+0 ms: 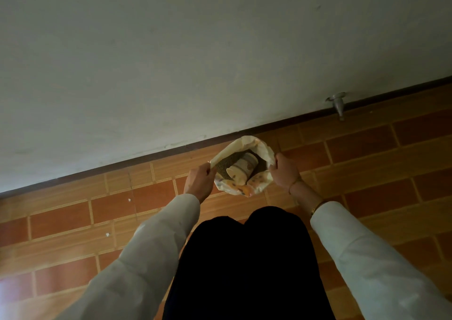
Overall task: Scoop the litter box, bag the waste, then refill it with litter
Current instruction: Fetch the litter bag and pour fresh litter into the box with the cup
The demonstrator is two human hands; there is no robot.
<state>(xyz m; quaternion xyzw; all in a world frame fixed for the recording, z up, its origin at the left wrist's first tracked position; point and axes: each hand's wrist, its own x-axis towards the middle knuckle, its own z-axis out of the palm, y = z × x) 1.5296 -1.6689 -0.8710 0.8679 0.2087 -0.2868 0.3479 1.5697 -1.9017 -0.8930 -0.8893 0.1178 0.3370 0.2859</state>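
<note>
Litter bag (254,146) between gripping hands

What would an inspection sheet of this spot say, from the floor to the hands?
Surface: tiled floor, orange-brown, two small pale specks at left.
Job's things: litter bag held open; dark granules and a pale cup lying inside. No litter box in view.
Clutter: nothing seen.
Hands: left hand and right hand each grip the bag's rim on opposite sides.
Cables: nothing seen.
Surroundings: pale wall, dark skirting, metal fitting low on the wall.
</note>
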